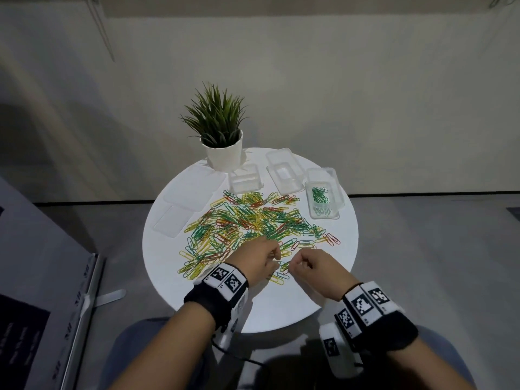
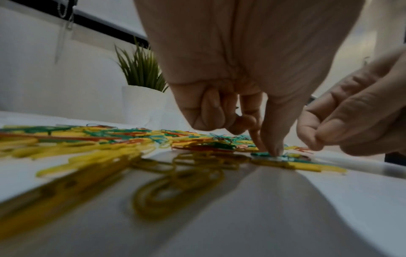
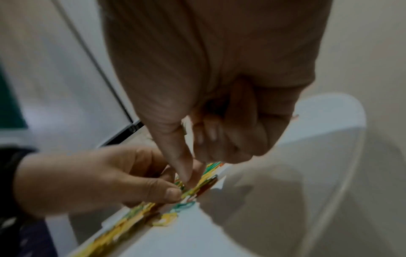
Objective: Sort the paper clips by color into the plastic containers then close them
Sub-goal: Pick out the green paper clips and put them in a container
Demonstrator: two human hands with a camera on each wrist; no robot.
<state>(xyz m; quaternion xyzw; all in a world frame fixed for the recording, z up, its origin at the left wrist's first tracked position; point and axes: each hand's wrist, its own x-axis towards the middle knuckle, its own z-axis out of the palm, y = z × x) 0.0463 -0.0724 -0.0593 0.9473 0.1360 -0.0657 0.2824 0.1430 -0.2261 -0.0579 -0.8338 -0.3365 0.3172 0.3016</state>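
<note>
While its other fingers curl under the palm, the left hand presses a thumb tip onto a green paper clip lying flat at the near edge of the pile; whether a finger pinches the clip as well cannot be told. Just to its right in the head view, the right hand is curled, thumb and forefinger pinched together above a green clip whose long axis runs from lower left to upper right; whether they grip it cannot be told. Above the hands in the frame, mixed paper clips of yellow, green and red lie spread across the round white table, pointing every way. Right of centre, a clear container holds green clips. Two more open containers sit left of it, beside a potted plant. Flat clear lids lie at the table's left.
</note>
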